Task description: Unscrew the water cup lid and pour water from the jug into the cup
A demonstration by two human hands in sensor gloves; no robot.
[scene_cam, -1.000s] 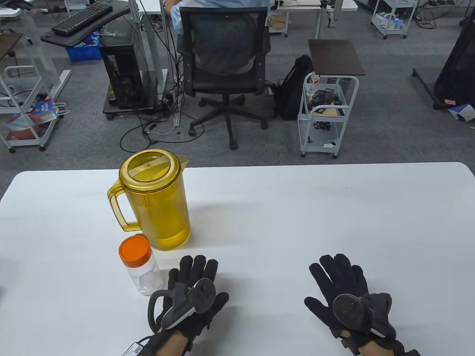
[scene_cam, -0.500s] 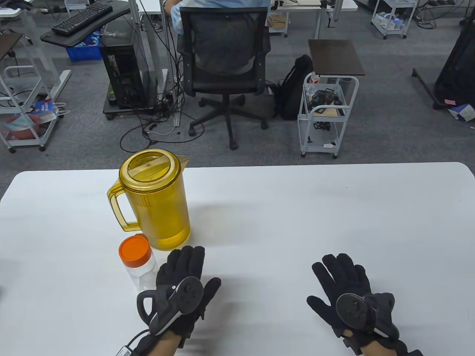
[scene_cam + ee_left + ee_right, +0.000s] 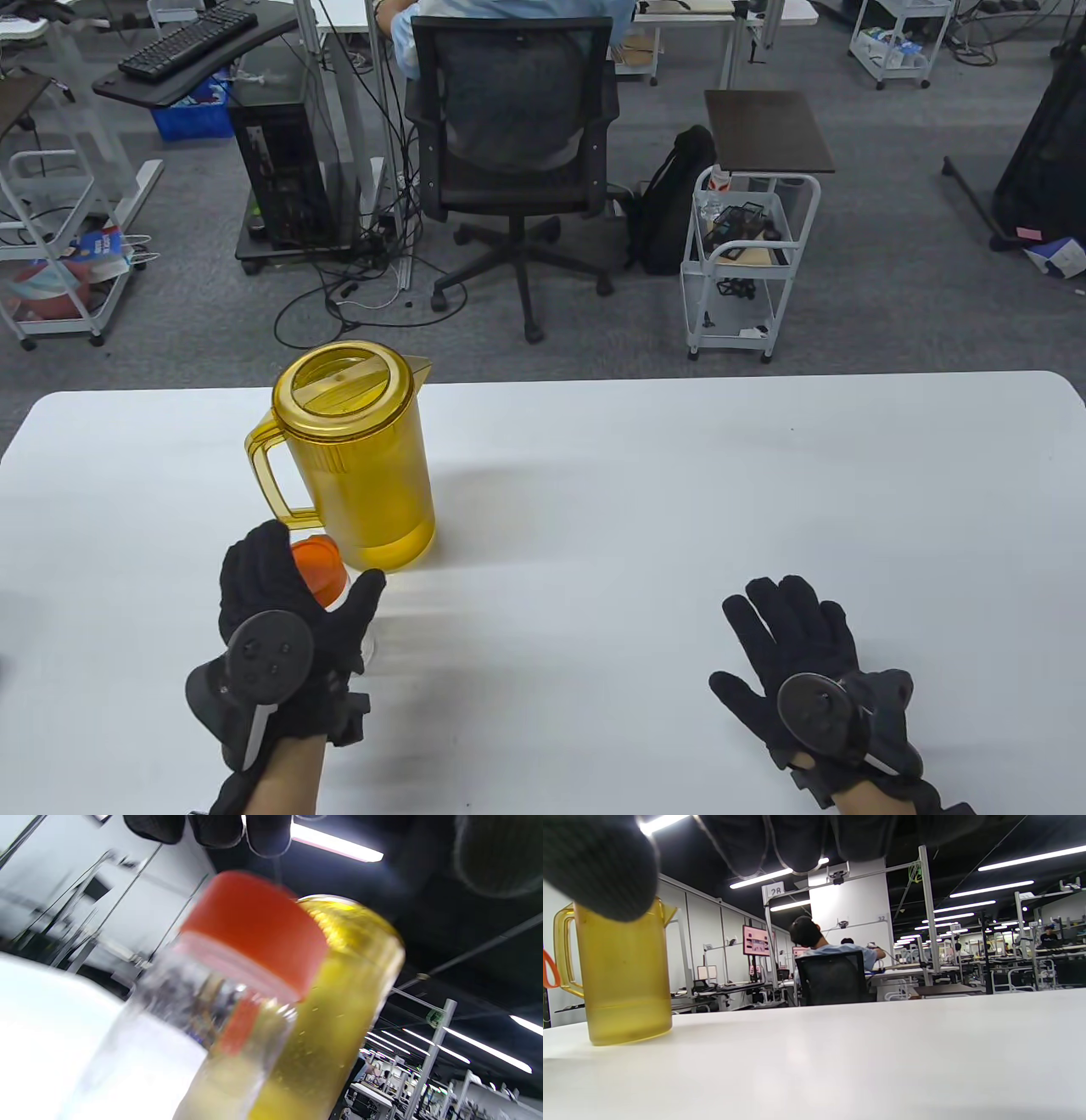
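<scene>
The yellow jug (image 3: 356,458) stands lidded at the table's left, a little water in its bottom; its handle points left. Just in front of it stands the clear cup (image 3: 191,1035) with its orange screw lid (image 3: 321,567). My left hand (image 3: 310,586) hovers over the cup, fingers to the lid's left and thumb to its right, spread around it; the left wrist view shows the fingertips (image 3: 216,830) still clear of the lid (image 3: 254,933). My right hand (image 3: 755,637) lies flat and open on the table at the front right, holding nothing. The right wrist view shows the jug (image 3: 623,984) far left.
The white table (image 3: 679,509) stretches bare between my hands and to the right. Beyond its far edge are an office chair (image 3: 517,144) with a seated person, a white cart (image 3: 747,263) and desks.
My left hand rose from the table and swung left over the cup, now straddling its lid. The right hand slid slightly back towards me. Jug and cup have not moved.
</scene>
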